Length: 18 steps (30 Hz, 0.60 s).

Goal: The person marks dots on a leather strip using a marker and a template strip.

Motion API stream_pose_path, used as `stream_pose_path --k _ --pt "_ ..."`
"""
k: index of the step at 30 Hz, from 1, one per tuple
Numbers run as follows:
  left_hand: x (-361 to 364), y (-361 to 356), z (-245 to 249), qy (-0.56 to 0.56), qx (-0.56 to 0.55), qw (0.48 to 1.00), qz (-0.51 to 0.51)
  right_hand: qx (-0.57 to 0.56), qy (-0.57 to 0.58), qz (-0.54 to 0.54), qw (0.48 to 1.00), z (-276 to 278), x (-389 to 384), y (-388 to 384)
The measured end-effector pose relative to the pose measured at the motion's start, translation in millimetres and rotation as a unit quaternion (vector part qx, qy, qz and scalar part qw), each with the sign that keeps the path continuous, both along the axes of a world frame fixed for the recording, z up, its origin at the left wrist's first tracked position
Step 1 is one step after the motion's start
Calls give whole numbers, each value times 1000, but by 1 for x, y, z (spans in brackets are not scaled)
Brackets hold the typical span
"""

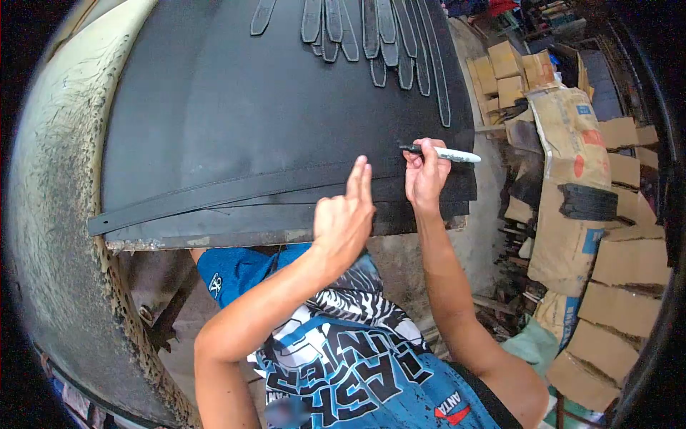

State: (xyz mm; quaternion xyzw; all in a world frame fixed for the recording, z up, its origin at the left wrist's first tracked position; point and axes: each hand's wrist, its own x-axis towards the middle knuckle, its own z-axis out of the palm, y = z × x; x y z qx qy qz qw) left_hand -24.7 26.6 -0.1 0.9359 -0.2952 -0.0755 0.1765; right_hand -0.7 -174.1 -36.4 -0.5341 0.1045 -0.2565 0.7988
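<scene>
Item: marking work at a bench, head view.

1. Blue printed shirt (357, 357): nearest the camera, below both hands.
2. Left hand (343, 218): grasps nothing. Index and middle fingers (359, 179) are stretched out together, their tips pressed on the black sheet; the other fingers are curled into the palm.
3. Right hand (425, 175): just beside the left hand, on its right and apart from it. It is closed around a marker (450, 154), pinched between thumb and fingers.
4. Marker: white barrel sticking out to the right of the grip, dark tip pointing left from it and meeting the sheet.
5. Long strip (214, 196): black, lying along the near edge of the sheet, running leftward from under the left fingertips.
6. Black sheet (250, 107): large, matte, flat on the bench, spreading beyond and to the left of both hands.
7. Bench edge (214, 239): worn, showing below the strip.
8. Cut strips (386, 36): a row of narrow black pieces at the far end of the sheet, well beyond the grip.
9. Paper sack (568, 143): right of the marker, off the bench.
10. Cardboard pieces (629, 264): stacked further right.
</scene>
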Motion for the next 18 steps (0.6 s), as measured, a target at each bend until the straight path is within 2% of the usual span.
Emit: stream_pose_path --k 7,10,13,15,18 --pt "-2 86 9 -10 -5 998 68 -7 -12 -2 1000 -1 1 4" --pt "-9 117 8 -21 -3 991 134 0 -4 -30 1000 1 2 4" --pt "-17 114 4 -25 -1 989 147 -15 -21 -32 999 3 3 7" --pt "-16 99 2 -30 -42 988 144 -40 -30 -26 998 9 1 17" --pt "-15 65 -1 -14 -64 992 106 -66 -13 9 998 16 5 39"
